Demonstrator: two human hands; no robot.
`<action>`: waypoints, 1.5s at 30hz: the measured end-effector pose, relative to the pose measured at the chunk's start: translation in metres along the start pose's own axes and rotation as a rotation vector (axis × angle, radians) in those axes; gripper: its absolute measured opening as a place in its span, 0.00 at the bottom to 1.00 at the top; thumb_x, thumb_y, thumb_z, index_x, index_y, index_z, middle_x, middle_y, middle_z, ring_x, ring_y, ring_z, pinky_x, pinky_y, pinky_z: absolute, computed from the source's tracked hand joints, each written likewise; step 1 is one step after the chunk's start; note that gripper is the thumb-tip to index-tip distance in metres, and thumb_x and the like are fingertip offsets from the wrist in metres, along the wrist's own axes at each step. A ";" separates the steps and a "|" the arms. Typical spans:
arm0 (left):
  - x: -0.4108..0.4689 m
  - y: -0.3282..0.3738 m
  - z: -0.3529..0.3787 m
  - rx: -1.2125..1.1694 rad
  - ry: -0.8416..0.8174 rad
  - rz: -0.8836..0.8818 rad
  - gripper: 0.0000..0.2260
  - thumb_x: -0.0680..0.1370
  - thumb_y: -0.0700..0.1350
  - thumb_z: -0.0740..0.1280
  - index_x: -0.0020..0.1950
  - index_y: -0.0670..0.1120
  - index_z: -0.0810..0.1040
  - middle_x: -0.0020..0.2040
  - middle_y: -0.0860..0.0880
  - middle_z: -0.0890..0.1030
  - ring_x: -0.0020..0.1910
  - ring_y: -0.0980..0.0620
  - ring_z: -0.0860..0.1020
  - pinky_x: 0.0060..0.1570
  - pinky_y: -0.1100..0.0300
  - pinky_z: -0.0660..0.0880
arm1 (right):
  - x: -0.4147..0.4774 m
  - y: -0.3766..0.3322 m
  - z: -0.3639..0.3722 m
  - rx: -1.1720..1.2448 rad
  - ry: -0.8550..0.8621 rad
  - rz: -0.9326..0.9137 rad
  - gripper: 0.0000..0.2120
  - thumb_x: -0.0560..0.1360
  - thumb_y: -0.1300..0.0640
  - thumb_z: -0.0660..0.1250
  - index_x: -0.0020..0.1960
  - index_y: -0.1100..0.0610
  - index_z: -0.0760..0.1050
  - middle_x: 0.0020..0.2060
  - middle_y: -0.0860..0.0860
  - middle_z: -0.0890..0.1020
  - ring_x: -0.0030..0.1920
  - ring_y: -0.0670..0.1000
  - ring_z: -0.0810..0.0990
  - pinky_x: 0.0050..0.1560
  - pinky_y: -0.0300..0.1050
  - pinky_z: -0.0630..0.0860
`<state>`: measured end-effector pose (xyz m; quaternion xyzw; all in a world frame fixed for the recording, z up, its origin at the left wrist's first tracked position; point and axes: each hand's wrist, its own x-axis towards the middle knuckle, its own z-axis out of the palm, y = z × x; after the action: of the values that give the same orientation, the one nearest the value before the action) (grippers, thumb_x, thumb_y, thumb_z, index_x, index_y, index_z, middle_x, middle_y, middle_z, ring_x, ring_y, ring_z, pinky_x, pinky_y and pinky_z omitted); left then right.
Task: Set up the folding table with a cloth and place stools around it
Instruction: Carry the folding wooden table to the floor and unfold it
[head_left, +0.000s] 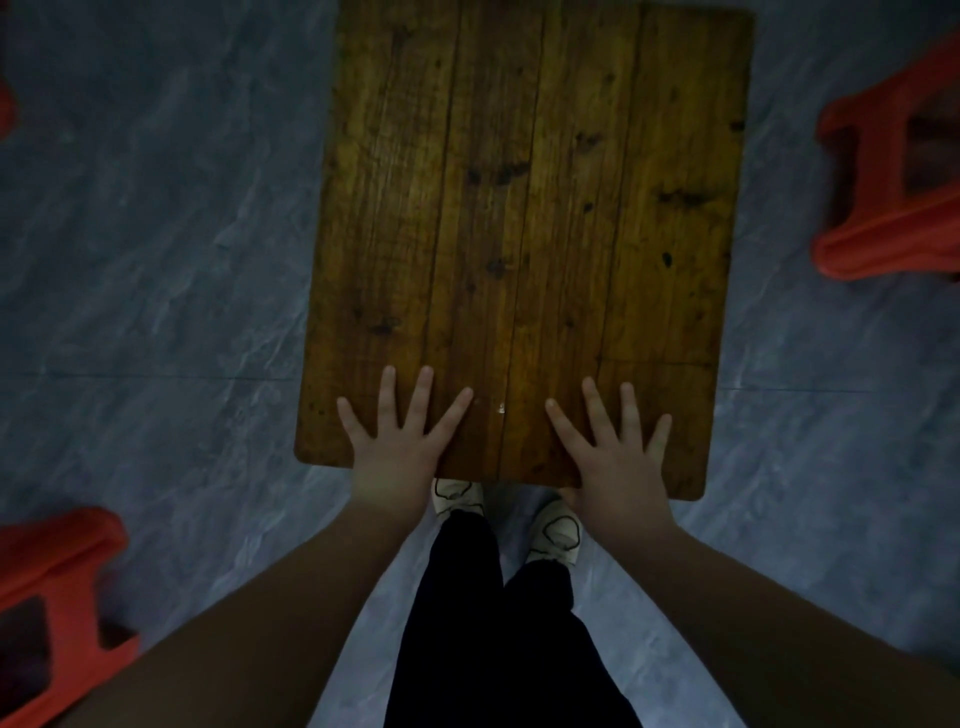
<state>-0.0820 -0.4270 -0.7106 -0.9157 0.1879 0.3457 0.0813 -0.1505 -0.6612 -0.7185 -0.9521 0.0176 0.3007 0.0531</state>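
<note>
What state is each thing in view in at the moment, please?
Wooden table: set up, top bare, no cloth.
Left hand: open, flat on its near edge.
Right hand: open, flat on its near edge.
Right red stool: on floor, apart from table.
Lower-left red stool: on floor, apart from table.

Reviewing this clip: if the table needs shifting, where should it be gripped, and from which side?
Probably by the two long edges of the table, close to the near corners, one hand each, coming from the near end where the person stands. Its top is a flat slab with straight, bare edges. The left hand and right hand lie flat on it, gripping nothing.
</note>
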 end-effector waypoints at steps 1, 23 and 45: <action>0.001 -0.002 0.000 0.005 0.004 0.002 0.47 0.79 0.46 0.64 0.73 0.63 0.24 0.76 0.46 0.26 0.74 0.32 0.29 0.65 0.20 0.41 | 0.001 -0.002 -0.001 0.002 -0.008 0.004 0.51 0.69 0.41 0.74 0.80 0.38 0.43 0.81 0.53 0.46 0.78 0.67 0.41 0.69 0.81 0.44; 0.054 -0.066 -0.016 0.008 0.091 -0.090 0.49 0.78 0.45 0.65 0.73 0.60 0.23 0.78 0.43 0.30 0.74 0.31 0.29 0.65 0.20 0.43 | 0.085 -0.037 -0.051 -0.035 0.026 -0.108 0.47 0.74 0.40 0.68 0.79 0.36 0.37 0.80 0.50 0.38 0.77 0.65 0.33 0.69 0.80 0.39; 0.137 -0.160 -0.092 -0.024 0.046 -0.069 0.50 0.78 0.40 0.65 0.73 0.61 0.23 0.76 0.44 0.25 0.73 0.34 0.26 0.65 0.20 0.41 | 0.194 -0.087 -0.117 -0.046 0.078 -0.093 0.48 0.73 0.36 0.68 0.79 0.36 0.37 0.81 0.50 0.41 0.78 0.64 0.37 0.70 0.79 0.44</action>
<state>0.1315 -0.3454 -0.7297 -0.9302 0.1541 0.3240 0.0780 0.0807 -0.5883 -0.7263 -0.9638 -0.0316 0.2608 0.0447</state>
